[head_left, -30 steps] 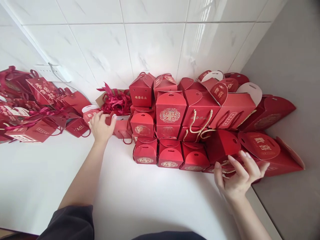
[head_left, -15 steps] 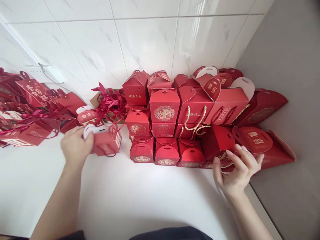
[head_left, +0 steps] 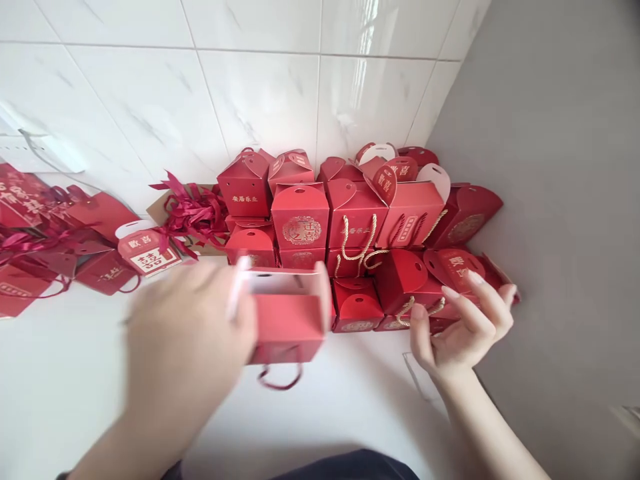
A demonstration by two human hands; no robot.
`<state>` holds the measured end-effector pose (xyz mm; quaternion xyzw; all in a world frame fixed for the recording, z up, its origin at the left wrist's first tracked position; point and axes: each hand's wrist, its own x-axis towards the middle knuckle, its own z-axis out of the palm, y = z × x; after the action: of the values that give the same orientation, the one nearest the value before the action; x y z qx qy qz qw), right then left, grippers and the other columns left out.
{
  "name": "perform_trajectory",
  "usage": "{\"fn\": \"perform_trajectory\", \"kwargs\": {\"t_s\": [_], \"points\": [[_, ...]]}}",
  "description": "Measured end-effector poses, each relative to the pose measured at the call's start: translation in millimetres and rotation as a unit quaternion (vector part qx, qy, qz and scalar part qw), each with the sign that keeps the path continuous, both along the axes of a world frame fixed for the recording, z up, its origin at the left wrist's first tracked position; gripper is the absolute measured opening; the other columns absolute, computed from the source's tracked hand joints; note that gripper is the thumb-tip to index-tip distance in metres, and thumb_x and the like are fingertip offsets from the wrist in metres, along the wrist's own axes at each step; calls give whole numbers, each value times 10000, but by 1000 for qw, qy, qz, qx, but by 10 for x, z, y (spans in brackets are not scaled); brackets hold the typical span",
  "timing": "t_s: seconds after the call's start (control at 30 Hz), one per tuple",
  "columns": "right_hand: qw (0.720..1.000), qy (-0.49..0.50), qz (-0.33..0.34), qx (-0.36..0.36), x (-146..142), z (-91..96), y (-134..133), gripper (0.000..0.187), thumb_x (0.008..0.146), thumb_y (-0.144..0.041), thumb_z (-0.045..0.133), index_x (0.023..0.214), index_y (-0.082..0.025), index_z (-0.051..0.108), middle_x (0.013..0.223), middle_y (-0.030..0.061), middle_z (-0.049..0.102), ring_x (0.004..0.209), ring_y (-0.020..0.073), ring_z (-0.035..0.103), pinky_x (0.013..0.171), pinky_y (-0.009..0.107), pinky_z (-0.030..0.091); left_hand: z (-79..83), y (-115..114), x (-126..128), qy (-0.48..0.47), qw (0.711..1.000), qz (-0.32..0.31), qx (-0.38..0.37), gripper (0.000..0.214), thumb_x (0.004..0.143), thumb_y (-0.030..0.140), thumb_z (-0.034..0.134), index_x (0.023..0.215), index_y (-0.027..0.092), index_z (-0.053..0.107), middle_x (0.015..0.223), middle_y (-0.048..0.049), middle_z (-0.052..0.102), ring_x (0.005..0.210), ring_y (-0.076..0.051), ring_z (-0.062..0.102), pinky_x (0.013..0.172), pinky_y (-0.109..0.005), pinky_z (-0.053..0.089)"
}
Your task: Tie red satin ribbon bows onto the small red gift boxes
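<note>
My left hand [head_left: 190, 340], blurred by motion, is shut on a red gift box [head_left: 287, 320] by its pale end flap. The box hangs above the white table with its top open and a dark red cord handle [head_left: 283, 383] dangling on the near side. My right hand [head_left: 460, 327] is raised palm up with its fingers apart and nothing in it. Just behind its fingertips stands a red box [head_left: 407, 280] with gold rope handles. The held box hides part of the lower row of stacked boxes.
Red gift boxes [head_left: 300, 223] stand stacked against the white tiled wall [head_left: 255, 100]. Dark red ribbons [head_left: 195, 210] lie heaped left of the stack. More red boxes [head_left: 105, 270] are on the far left, below a wall socket strip [head_left: 43, 155]. A grey panel [head_left: 555, 200] bounds the right side.
My left hand has lifted the red box off the table and carried it to the right and nearer to me. My right hand stays open in nearly the same pose. The view has shifted.
</note>
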<state>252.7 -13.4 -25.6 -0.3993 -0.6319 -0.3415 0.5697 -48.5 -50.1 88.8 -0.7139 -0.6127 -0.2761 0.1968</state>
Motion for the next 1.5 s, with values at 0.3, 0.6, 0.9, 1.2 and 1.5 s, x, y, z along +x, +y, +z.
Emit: {"fn": "perform_trajectory", "kwargs": {"t_s": [0.3, 0.6, 0.9, 1.2, 1.5], "points": [[982, -135, -6, -131, -411, -199, 204, 451, 914, -314, 525, 1351, -204, 514, 1329, 128, 609, 1200, 295, 597, 1185, 613, 129, -764, 767, 1063, -56, 985, -144, 75, 266, 968, 355, 440, 1041, 199, 644, 850, -151, 644, 845, -318, 591, 726, -504, 391], [976, -194, 18, -96, -467, -379, 188, 440, 908, -436, 570, 1297, -233, 603, 1272, 96, 682, 1186, 274, 619, 1192, 623, 27, -1021, 629, 360, -79, 960, -214, 162, 620, 782, 443, 723, 1347, 308, 506, 1361, -109, 576, 1268, -357, 542, 1126, -598, 345], [983, -153, -10, -105, -460, -450, 259, 459, 855, -292, 589, 1299, -177, 583, 1196, 100, 714, 1113, 261, 664, 1206, 587, 28, -1280, 686, 328, -146, 928, -327, 104, 774, 788, 256, 751, 1464, 284, 374, 1427, -146, 473, 1361, -348, 468, 1101, -545, 482], [984, -147, 18, -103, -386, -475, 280, 411, 919, -317, 525, 1292, -154, 578, 1196, 124, 701, 1182, 270, 618, 1208, 589, 35, -1384, 707, 247, -113, 932, -331, 92, 814, 801, 415, 712, 1489, 285, 298, 1467, -177, 380, 1405, -384, 382, 1140, -615, 366], [888, -292, 356, 4, -804, -701, -308, 103, 838, -232, 716, 915, -295, 693, 1154, -46, 681, 1204, 153, 559, 1169, 440, 396, -1256, 1069, -1133, -210, 953, 68, 205, 701, 907, 403, 551, 1485, 146, 248, 1527, -208, 285, 1472, -311, 242, 1213, -490, 219]]}}
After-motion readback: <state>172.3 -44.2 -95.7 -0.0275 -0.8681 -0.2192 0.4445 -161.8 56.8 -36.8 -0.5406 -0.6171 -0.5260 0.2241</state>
